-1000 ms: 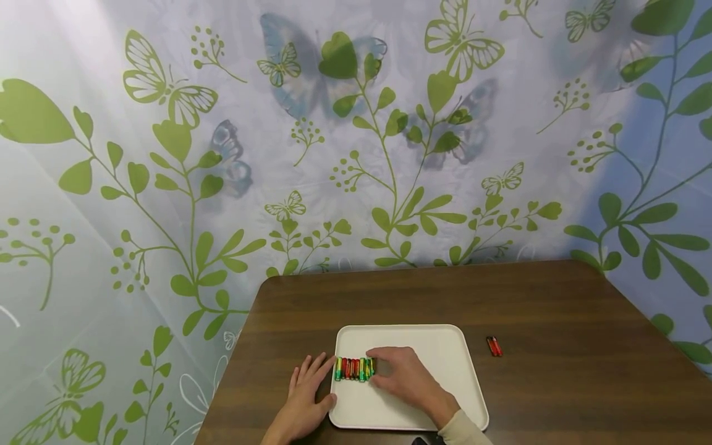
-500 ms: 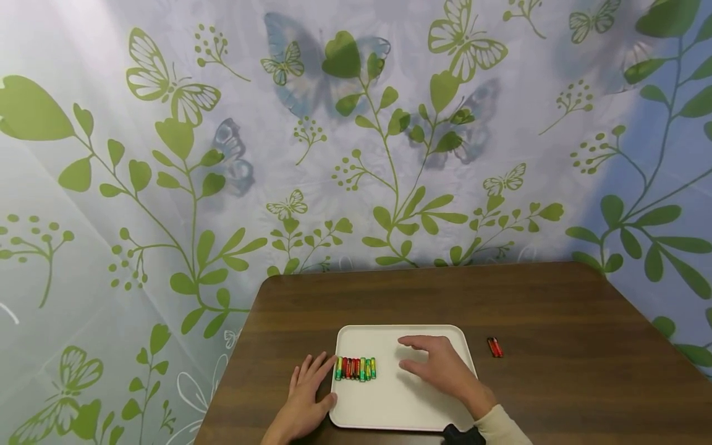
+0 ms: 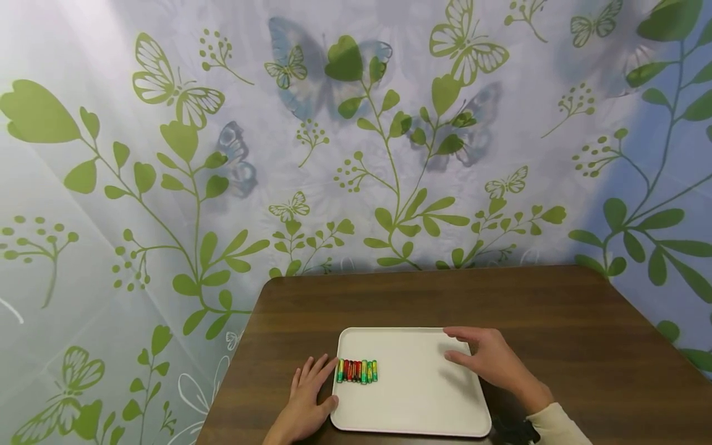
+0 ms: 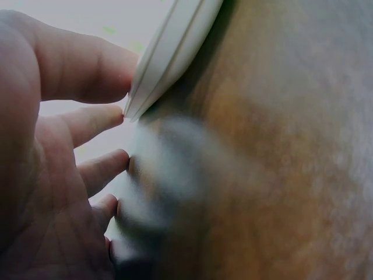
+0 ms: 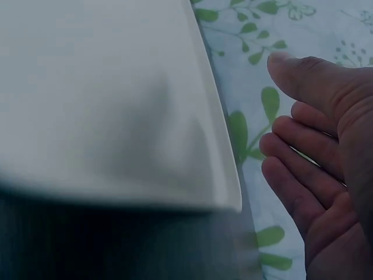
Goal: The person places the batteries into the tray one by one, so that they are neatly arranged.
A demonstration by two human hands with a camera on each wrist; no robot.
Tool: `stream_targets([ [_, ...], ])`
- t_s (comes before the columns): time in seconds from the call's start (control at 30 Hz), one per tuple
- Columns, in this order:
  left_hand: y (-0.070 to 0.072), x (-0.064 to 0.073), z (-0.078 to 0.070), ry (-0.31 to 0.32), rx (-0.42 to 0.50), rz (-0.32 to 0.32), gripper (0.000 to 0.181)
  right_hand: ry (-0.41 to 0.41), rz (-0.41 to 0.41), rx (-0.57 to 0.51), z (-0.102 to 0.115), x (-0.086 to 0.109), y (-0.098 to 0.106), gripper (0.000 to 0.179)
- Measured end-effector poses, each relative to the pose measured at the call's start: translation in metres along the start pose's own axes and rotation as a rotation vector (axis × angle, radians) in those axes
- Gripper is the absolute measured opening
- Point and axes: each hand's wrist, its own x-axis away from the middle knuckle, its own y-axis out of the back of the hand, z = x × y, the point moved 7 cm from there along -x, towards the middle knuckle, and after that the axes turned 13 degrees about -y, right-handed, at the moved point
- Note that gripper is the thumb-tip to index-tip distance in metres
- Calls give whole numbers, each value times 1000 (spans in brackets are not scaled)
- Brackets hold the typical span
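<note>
Several small green-and-yellow and red-and-black batteries lie side by side in a row at the left of a white tray. My left hand rests at the tray's left rim, fingers spread. In the left wrist view the thumb and a fingertip of this hand touch the rim. Above the tray's right edge hovers my right hand, holding nothing, with thumb and fingers apart. The right wrist view has that hand beside the tray's edge.
The tray stands on a dark brown wooden table with rounded far corners. Behind the table hangs a pale cloth printed with green leaves and butterflies. A beige sleeve covers the right forearm.
My right hand has let go at the right end of the battery row and moved right to the tray's edge. It now covers the spot where two red batteries lay. The left hand stays put.
</note>
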Motion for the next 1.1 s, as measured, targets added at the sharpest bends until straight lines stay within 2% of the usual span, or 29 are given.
stream_targets([
  [0.27, 0, 0, 0, -7, -11, -5, 69, -52, -57, 97, -34, 11, 30, 53],
  [0.6, 0, 2, -2, -25, -20, -20, 68, -45, -126, 176, -63, 26, 58, 56],
  [0.83, 0, 1, -1, -12, -19, -9, 69, -58, -140, 247, -77, 30, 65, 59],
  [1.1, -2, 0, 0, -10, -19, -9, 69, -39, -151, 290, -87, 27, 61, 60],
])
